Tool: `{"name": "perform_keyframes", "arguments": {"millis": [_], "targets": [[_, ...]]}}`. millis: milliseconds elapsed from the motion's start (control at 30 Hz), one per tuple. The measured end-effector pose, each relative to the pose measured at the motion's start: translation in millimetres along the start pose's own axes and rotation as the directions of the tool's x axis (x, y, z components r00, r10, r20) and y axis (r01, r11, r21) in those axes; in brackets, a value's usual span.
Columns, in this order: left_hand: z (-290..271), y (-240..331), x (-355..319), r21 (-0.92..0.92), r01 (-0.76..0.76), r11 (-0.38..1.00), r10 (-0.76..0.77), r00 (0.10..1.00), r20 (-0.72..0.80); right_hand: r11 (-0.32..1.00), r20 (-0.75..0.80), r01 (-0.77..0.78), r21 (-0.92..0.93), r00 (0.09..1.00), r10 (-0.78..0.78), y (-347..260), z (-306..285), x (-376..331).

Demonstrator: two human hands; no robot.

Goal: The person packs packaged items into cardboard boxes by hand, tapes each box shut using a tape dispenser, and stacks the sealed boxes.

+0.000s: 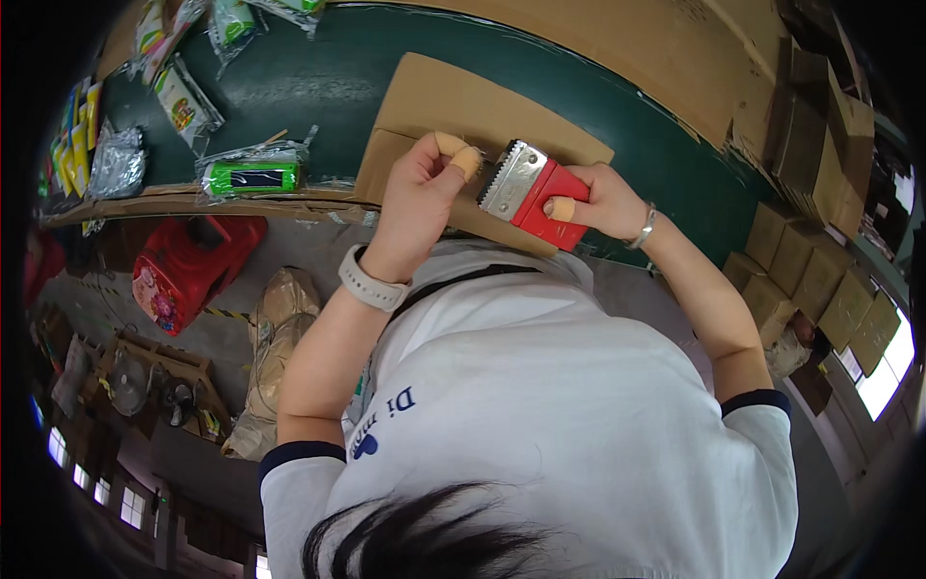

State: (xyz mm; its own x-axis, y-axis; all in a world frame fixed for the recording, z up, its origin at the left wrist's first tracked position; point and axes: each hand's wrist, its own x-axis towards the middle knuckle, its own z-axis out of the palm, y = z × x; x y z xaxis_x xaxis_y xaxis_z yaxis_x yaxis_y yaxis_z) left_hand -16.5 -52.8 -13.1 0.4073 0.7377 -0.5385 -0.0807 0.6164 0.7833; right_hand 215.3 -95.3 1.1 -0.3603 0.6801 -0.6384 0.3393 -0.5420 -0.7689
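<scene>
A workshop surrounds a long green tabletop (pixel 318 82), with cardboard boxes (pixel 810 270) stacked along the right and a red plastic stool (pixel 198 270) on the floor to the left. From my distant seat, I see the right hand (pixel 610 203) wrapped around what looks like a red tape cutter (pixel 550 198), held in front of the torso over the near part of a brown cardboard carton (pixel 439 96). I judge the grip sits on the red body to keep skin off the serrated metal edge. The left hand (pixel 422 183) is pinched, thumb against forefinger; I can't tell whether anything thin lies between. Tan wraps (pixel 467 162) cover fingertips, probably for protection. A green-fronted package (pixel 227 178) lies near the table's edge, apparently within easy reach.
</scene>
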Motion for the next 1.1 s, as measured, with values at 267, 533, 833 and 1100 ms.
{"name": "perform_keyframes", "arguments": {"millis": [267, 533, 833, 1100], "targets": [[-145.7, 12.9, 56.1, 0.121, -0.077, 0.99, 0.103, 0.968, -0.229, 0.973, 0.068, -0.146, -0.177, 0.985, 0.16, -40.6, -1.2, 17.2], [-113.7, -48.1, 83.6, 0.721, -0.164, 0.673, 0.37, 0.919, -0.137, 0.964, -0.031, -0.204, -0.169, 0.979, 0.202, -38.5, 2.3, 16.8], [-49.6, 16.3, 101.1, 0.705, -0.706, 0.064, 0.818, 0.442, 0.368, 0.978, -0.035, -0.124, -0.169, 0.992, 0.12, -43.0, 5.6, 13.1], [-51.1, 9.5, 96.9, 0.837, -0.509, 0.2, 0.602, 0.738, 0.305, 0.88, 0.014, -0.229, -0.417, 0.966, 0.258, -15.3, -62.8, -101.3]]}}
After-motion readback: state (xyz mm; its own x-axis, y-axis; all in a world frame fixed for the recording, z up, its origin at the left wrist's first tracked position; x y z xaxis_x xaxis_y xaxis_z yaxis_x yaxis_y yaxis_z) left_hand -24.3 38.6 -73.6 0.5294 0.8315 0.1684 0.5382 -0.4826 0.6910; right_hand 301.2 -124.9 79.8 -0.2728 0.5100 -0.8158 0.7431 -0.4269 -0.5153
